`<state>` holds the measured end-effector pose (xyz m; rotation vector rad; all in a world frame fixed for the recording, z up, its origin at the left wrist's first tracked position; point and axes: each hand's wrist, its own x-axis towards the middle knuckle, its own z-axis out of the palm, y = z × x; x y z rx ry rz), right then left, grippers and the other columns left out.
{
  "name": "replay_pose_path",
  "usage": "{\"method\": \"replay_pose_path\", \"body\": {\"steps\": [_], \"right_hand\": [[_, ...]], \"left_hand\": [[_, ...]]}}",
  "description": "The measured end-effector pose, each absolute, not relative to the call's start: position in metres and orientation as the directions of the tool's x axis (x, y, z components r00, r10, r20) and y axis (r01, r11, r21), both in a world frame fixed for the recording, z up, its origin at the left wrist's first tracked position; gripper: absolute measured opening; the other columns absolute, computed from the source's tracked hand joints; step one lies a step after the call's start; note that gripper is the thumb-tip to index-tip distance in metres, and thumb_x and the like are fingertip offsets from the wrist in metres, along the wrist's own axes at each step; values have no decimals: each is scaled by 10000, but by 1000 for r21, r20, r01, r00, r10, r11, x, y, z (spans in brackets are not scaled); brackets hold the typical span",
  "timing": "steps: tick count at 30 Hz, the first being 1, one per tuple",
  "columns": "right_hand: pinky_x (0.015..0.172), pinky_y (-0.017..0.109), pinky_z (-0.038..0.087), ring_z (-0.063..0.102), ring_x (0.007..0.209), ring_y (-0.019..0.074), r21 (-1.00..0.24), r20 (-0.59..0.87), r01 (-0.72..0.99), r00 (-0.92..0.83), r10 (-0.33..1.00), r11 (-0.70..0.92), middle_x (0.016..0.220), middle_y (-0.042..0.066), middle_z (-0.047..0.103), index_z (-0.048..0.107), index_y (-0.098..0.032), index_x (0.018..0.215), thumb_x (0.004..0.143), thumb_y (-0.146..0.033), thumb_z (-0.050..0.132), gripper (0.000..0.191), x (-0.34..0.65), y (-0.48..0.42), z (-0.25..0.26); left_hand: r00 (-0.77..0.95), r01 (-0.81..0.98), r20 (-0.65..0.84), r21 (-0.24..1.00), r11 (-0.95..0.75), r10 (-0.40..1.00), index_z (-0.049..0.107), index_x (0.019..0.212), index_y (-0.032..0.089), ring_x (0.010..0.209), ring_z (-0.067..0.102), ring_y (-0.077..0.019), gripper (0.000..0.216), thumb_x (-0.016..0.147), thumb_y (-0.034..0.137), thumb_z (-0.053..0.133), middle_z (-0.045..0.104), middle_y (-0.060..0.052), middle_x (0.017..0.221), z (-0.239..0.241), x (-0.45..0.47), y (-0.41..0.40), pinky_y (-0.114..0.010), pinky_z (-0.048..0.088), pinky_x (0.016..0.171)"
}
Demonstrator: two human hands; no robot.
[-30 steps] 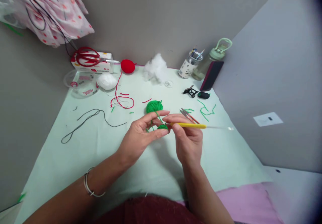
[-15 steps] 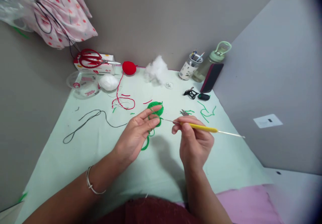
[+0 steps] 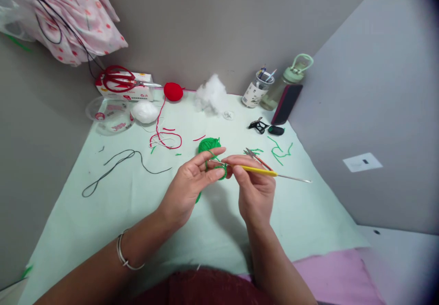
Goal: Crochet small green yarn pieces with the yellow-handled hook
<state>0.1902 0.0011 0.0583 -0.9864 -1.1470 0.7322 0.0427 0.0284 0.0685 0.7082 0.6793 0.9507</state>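
My right hand [image 3: 255, 190] grips a crochet hook [image 3: 259, 171] by its yellow handle. The metal tip points left into green yarn at my left fingers. My left hand [image 3: 187, 181] pinches a small green crochet piece [image 3: 222, 171] between thumb and fingers, and a green strand runs over the index finger. Behind these fingers rests a green yarn ball [image 3: 209, 145], partly covered by the hand. Thread snips [image 3: 259, 158] with a red handle lie just beyond my right hand, partly hidden by it.
Across the back stand red scissors [image 3: 120, 82] on a box, a white yarn ball [image 3: 145, 112], a red yarn ball [image 3: 173, 92], white stuffing [image 3: 211, 95], a pen cup [image 3: 257, 90], a bottle [image 3: 279, 88] and a phone [image 3: 287, 104]. A dark cord [image 3: 118, 163] lies left.
My right hand has moved left, bringing the hook's tip over the left fingers and into the green yarn. The snips' red handle shows more. The view has shifted slightly.
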Motion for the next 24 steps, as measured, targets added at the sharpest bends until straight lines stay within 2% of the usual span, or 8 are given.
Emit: {"method": "replay_pose_path", "body": {"steps": [2, 7, 12, 16, 20, 24], "right_hand": [[641, 298, 560, 662, 735, 146, -926, 361, -9, 275, 891, 378, 922, 33, 774, 820, -274, 990, 960, -250, 702, 124, 190, 1, 57], [628, 297, 579, 678, 664, 141, -930, 245, -197, 299, 922, 311, 867, 37, 786, 786, -227, 929, 951, -335, 708, 135, 194, 3, 58], [608, 278, 583, 688, 640, 130, -913, 253, -246, 286, 924, 326, 831, 26, 782, 754, -217, 915, 985, -324, 661, 158, 196, 2, 63], [660, 298, 603, 712, 704, 139, -910, 351, -121, 287, 891, 397, 899, 32, 787, 753, -218, 970, 1029, -264, 596, 174, 194, -4, 64], [660, 299, 603, 715, 719, 136, -868, 494, 111, 282, 822, 484, 927, 23, 776, 753, -241, 1023, 1036, -202, 568, 189, 193, -9, 63], [677, 300, 606, 717, 737, 138, -768, 614, 360, 181, 768, 529, 944, 23, 775, 735, -252, 1102, 1024, -116, 539, 251, 196, -11, 64]], "left_hand": [[421, -471, -188, 791, 391, 887, 752, 1265, 262, 964, 617, -157, 433, 842, 247, 846, 689, -13, 971, 68, 44, 26, -307, 453, 959], [410, -462, -187, 801, 380, 893, 787, 1217, 273, 949, 584, -143, 377, 844, 240, 830, 650, -5, 961, 68, 44, 26, -290, 435, 945], [402, -428, -205, 820, 381, 892, 812, 1170, 279, 920, 558, -148, 340, 832, 241, 823, 618, -10, 948, 71, 42, 26, -290, 429, 897], [398, -391, -181, 853, 345, 899, 804, 1180, 307, 908, 553, -137, 336, 850, 245, 806, 606, 3, 949, 70, 40, 26, -282, 433, 890], [357, -305, -117, 923, 234, 927, 790, 1200, 329, 920, 562, -139, 344, 869, 239, 792, 623, 11, 941, 68, 38, 27, -276, 444, 879], [297, -224, -67, 965, 137, 953, 792, 1182, 322, 925, 583, -149, 336, 871, 196, 769, 643, 12, 919, 67, 37, 27, -285, 456, 870]]}}
